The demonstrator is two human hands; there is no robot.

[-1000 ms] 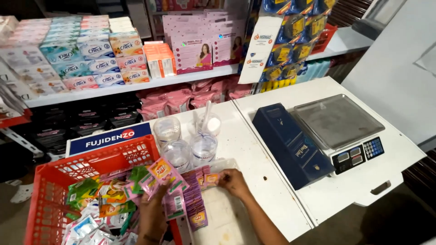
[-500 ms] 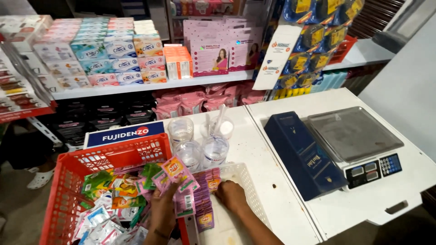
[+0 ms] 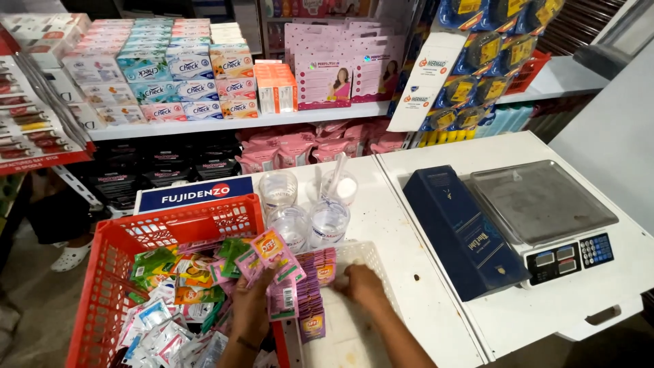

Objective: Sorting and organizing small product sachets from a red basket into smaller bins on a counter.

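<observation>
A fan of pink sachets [image 3: 276, 262] is held in the left hand [image 3: 251, 307], above the right edge of the red basket [image 3: 109, 286]. Just right of the basket, the right hand [image 3: 364, 286] is closed over a strip of pink sachets [image 3: 315, 293] in a white tray [image 3: 368, 262] on the table [image 3: 422, 300].

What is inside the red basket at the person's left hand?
The red basket holds a loose heap of small sachets in green, orange, pink and white. The left hand grips pink sachets above it. The basket's bottom is covered by the heap.
</observation>
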